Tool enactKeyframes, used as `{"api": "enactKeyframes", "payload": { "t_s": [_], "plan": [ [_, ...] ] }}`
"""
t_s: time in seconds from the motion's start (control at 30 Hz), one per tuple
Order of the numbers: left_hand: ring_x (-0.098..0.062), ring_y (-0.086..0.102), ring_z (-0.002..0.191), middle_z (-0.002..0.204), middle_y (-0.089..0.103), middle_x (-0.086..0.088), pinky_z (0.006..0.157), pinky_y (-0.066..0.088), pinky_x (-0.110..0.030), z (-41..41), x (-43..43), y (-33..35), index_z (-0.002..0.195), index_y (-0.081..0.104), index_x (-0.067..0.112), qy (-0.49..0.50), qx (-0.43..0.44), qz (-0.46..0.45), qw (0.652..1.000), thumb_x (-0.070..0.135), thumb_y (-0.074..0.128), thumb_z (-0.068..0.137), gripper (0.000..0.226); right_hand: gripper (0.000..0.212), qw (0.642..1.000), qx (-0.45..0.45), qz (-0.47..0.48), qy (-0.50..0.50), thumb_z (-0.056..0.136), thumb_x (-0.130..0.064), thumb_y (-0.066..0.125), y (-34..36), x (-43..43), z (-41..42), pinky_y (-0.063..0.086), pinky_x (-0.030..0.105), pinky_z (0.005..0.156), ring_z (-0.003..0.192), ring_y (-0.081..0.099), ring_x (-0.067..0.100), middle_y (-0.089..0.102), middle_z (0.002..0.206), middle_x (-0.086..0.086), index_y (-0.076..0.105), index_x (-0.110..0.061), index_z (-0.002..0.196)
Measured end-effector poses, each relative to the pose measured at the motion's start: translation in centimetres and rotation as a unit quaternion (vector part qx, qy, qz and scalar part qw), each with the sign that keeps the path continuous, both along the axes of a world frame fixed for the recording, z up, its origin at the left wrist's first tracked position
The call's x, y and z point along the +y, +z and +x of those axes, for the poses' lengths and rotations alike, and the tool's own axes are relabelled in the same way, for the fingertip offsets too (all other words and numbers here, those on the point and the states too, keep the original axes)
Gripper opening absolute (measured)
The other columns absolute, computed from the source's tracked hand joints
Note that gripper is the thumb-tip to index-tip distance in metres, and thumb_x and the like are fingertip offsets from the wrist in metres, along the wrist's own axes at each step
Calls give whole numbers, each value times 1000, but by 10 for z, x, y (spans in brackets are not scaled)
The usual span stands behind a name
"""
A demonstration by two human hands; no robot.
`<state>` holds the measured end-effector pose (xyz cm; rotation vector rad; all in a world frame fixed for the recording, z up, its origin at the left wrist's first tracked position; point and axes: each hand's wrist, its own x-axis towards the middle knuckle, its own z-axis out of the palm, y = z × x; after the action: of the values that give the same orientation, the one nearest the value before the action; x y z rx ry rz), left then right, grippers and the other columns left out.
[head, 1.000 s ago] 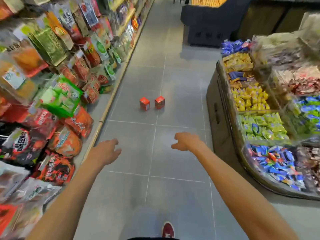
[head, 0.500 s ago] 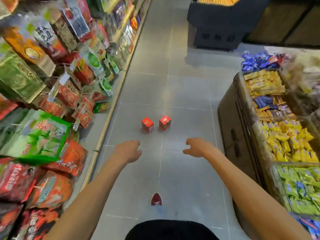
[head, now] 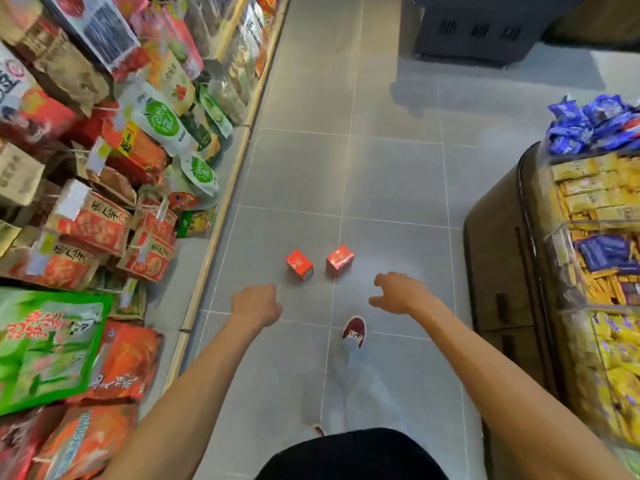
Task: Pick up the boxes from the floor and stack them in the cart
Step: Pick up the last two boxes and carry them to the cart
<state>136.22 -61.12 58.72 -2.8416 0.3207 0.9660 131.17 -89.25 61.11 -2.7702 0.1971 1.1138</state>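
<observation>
Head cam looking down a shop aisle, so biggest stuff first. The grey tiled floor [head: 381, 174] fills the middle. The snack shelf [head: 104, 168] runs down the left, stuffed with red, orange and green bags. On the right there's a candy display [head: 588, 254] with yellow and blue wrapped sweets in clear bins. A dark crate-looking unit [head: 485, 26] sits at the far end. No cart anywhere in view, so I can't say where the boxes end up.

Both arms are stretched forward and down. The left hand [head: 256, 304] shows its back to the camera, fingers loosely curled under, nothing in them. The right hand [head: 398, 292] has its fingers [head: 379, 279] spread and half bent, like it's ready to grab, also holding nothing. One red shoe [head: 354, 330] is planted on the floor between the hands.

The small stuff is what matters. The left box [head: 300, 265] and the right box [head: 339, 260], both red, sit side by side on the floor with a small gap, not touching. They look about cube-shaped, so there's no real long axis, and each is turned a bit. They're just ahead of the fingers, up the aisle, inside the gap between the two hands. The left hand is nearer the left box and the right hand is nearer the right one. I'd guess it's one box per hand, and neither is touched yet.
</observation>
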Motion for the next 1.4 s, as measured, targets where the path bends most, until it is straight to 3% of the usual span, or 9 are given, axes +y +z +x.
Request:
{"api": "enactKeyframes", "payload": {
  "t_s": [0.3, 0.47, 0.57, 0.67, 0.77, 0.83, 1.1, 1.3, 1.4],
  "plan": [
    [-34, 58, 114, 123, 61, -15, 88, 46, -36, 114, -39, -67, 118, 56, 12, 40, 75, 1, 996, 25, 49, 91, 32, 50, 996, 5, -37, 75, 93, -42, 53, -64, -39, 141, 45, 39, 91, 121, 51, 31, 52, 132, 11, 49, -15, 135],
    [-35, 59, 112, 121, 62, -17, 84, 47, -36, 152, -41, -144, 115, 57, 8, 41, 90, -10, 995, 27, 49, 92, 31, 46, 993, 17, -60, 100, 92, -40, 53, -138, -37, 175, 45, 41, 91, 118, 53, 30, 55, 128, 10, 52, -15, 131],
    [-35, 58, 115, 124, 62, -17, 87, 47, -36, 171, -39, -207, 118, 58, 8, 102, 95, -39, 989, 28, 49, 92, 34, 46, 993, 0, -64, 101, 91, -39, 53, -193, -33, 193, 45, 40, 89, 116, 53, 30, 55, 126, 9, 52, -16, 131],
    [-35, 60, 113, 122, 63, -19, 89, 48, -37, 191, -32, -283, 117, 61, 6, 211, 110, -95, 967, 26, 50, 93, 33, 49, 993, 3, -60, 105, 91, -39, 53, -256, -30, 212, 44, 40, 91, 117, 52, 30, 54, 127, 10, 49, -15, 134],
    [-37, 67, 82, 98, 69, -27, 77, 56, -44, 204, -29, -362, 86, 65, 5, 336, 152, -164, 915, 21, 52, 89, 21, 49, 992, 1, -64, 110, 92, -39, 53, -315, -27, 228, 44, 40, 90, 117, 52, 30, 54, 127, 9, 48, -15, 134],
    [-40, 69, 76, 87, 68, -31, 78, 56, -51, 212, -33, -416, 77, 64, -1, 401, 165, -192, 880, 20, 54, 87, 26, 50, 992, -2, -68, 106, 91, -40, 54, -354, -28, 238, 44, 39, 90, 118, 52, 29, 53, 129, 8, 48, -17, 135],
    [-35, 64, 108, 119, 66, -22, 93, 51, -39, 247, -64, -571, 112, 66, -1, 518, 101, -245, 813, 43, 55, 93, 49, 52, 984, -58, -73, 155, 92, -41, 54, -480, -34, 262, 42, 39, 92, 119, 50, 30, 52, 129, 10, 45, -15, 135],
    [-34, 43, 135, 147, 40, -23, 108, 38, -40, 271, -97, -628, 147, 14, -9, 630, 42, -249, 735, 51, 74, 77, 110, 54, 975, -75, -84, 190, 91, -40, 57, -522, -37, 271, 43, 37, 91, 120, 50, 29, 51, 133, 10, 45, -15, 137],
    [-39, 36, 137, 148, 31, -25, 111, 33, -45, 276, -116, -642, 151, -3, -5, 638, 7, -215, 740, 47, 81, 71, 128, 53, 974, -87, -81, 195, 91, -37, 57, -532, -38, 275, 43, 36, 91, 120, 49, 28, 51, 132, 9, 46, -16, 137]
  ]
}}
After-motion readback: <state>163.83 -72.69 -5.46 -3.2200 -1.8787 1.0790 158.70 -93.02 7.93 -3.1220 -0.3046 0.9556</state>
